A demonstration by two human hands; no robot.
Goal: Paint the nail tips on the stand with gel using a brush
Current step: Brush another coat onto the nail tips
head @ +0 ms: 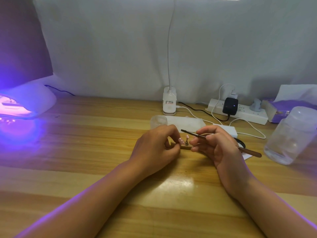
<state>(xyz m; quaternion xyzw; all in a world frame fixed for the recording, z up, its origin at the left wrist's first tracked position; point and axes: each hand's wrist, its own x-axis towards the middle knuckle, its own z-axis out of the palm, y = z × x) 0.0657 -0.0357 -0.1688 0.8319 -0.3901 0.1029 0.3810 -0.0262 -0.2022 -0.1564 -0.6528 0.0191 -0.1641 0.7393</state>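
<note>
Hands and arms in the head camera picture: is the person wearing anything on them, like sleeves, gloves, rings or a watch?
No. Both forearms are bare right down to the bottom edge of the picture, so no sleeves show. The left hand and right hand have no gloves, and no ring, watch or bracelet can be seen. A purple glow from the lit lamp on the left tints the arms' edges.

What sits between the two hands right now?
In the head view, the small dark stand with pink nail tips lies between the left hand and right hand; the brush, held by the right hand, points over it.
</note>
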